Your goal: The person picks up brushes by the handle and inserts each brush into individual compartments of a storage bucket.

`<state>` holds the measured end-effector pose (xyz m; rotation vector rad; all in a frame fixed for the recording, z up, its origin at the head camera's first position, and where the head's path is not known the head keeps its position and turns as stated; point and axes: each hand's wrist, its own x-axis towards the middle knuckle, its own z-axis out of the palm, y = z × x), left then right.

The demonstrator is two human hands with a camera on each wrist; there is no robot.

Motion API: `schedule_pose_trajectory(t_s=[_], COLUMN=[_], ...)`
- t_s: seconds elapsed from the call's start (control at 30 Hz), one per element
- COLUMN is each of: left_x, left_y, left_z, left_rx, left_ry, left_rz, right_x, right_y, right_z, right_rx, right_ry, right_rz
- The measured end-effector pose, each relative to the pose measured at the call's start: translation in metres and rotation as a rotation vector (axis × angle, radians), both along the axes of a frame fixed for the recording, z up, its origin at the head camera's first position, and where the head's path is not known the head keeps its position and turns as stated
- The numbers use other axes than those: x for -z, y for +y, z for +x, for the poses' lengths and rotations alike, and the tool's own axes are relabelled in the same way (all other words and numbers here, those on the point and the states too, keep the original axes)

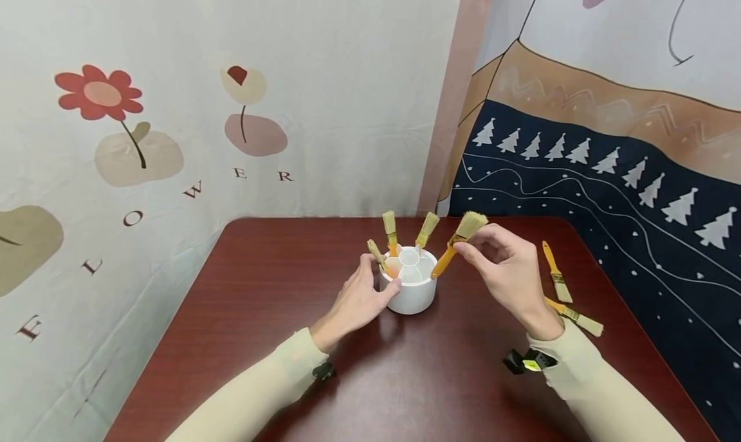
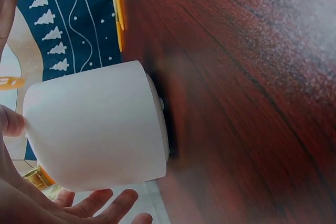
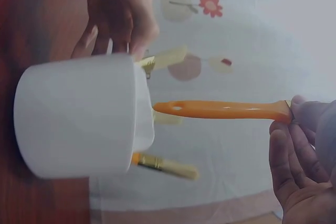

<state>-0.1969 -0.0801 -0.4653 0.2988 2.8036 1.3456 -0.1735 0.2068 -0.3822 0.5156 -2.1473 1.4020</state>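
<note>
A white round holder (image 1: pixel 412 293) with inner compartments stands mid-table, with three yellow-handled brushes (image 1: pixel 390 231) upright in it. My left hand (image 1: pixel 376 281) grips its left side, thumb in front and fingers (image 2: pixel 100 203) behind the white wall (image 2: pixel 94 129). My right hand (image 1: pixel 463 246) pinches another brush (image 1: pixel 467 226) at its ferrule, bristles up. That brush's orange handle (image 3: pixel 220 109) slants down, and its tip reaches the holder's right rim (image 3: pixel 142 114). The right wrist view shows my right hand (image 3: pixel 299 129) at the handle's far end.
Two more brushes (image 1: pixel 557 273) (image 1: pixel 577 318) lie on the dark red table (image 1: pixel 260 313) to the right of my right hand, near the table's right edge. Patterned cloth walls stand behind and to the right.
</note>
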Motion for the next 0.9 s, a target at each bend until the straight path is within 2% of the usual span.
schedule_pose_trajectory(t_s=[0.37,0.9], left_x=[0.000,-0.003], left_y=[0.001,-0.001], left_z=[-0.001,0.000], left_rx=[0.007,0.013], left_ry=[0.002,-0.004], left_rz=[-0.007,-0.011], right_x=[0.004,0.029], right_y=[-0.018,-0.034], right_z=[-0.007,-0.018], right_rx=[-0.081,-0.122], right_ry=[0.017,0.156], right_rz=[0.045,0.275])
